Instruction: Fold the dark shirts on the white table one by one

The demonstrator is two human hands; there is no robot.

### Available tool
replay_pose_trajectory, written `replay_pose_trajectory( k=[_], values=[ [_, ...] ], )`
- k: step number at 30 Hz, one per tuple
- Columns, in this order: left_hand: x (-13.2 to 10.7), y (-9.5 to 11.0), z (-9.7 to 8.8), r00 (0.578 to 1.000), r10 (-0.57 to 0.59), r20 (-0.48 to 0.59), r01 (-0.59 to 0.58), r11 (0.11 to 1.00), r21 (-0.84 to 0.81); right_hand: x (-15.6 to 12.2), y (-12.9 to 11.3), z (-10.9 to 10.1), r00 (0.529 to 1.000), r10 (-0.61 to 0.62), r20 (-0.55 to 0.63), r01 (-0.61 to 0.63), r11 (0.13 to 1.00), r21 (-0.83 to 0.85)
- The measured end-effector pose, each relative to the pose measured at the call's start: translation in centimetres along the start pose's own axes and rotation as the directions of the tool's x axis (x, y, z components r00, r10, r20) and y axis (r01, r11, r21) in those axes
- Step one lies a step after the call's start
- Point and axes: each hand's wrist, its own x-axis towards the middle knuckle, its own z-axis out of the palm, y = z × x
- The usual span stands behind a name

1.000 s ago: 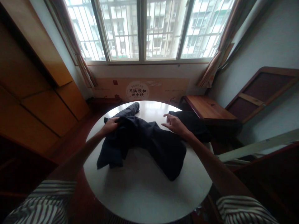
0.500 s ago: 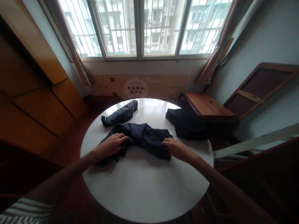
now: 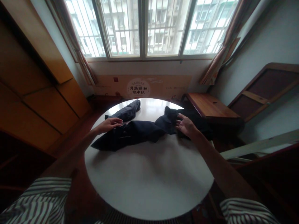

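You are having the dark navy garment lying twisted across the round white table, running from about 10 o'clock to about 1 o'clock. Your left hand is resting at its upper edge near 10 o'clock, fingers bunched together with a narrow gap to the thumb; you are showing too little for anyone to tell whether it is gripping cloth. Your right hand is sitting over the garment's other end near 1 o'clock, fingers loosely curled and slightly parted, and its grip cannot be told either.

Just beyond your left fingers, a gray-blue garment is lying bundled at 11 o'clock. Around your right hand, a black garment is lying at 2 o'clock; the 2 dark cloths are meeting there, and their border is too dark to make out. Past the table's edge, a wooden desk is standing at 1 o'clock, and a barred window is letting in light at 12 o'clock.
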Motion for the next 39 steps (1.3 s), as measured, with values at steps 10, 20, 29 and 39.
replay_pose_trajectory(
  k=[10,20,29,39],
  values=[
    [-3.1,-1.3,3.2,0.996,0.082,-0.040,-0.053,0.878,0.475,-5.5,1.7,5.2,0.858,-0.401,0.320,0.513,0.686,-0.516],
    [-7.0,6.5,7.2,0.986,0.129,0.108,-0.104,0.972,-0.212,-9.0,0.5,13.1,0.830,0.159,0.535,-0.197,0.980,0.015],
    [-4.8,7.4,5.8,0.793,0.586,-0.168,-0.578,0.810,0.098,-9.4,-3.2,11.7,0.654,0.134,0.744,-0.045,0.989,-0.139],
    [-0.6,5.8,9.7,0.694,0.559,0.454,-0.698,0.679,0.230,-9.4,-9.2,9.7,0.067,0.093,0.993,0.337,0.935,-0.110]
  ],
)
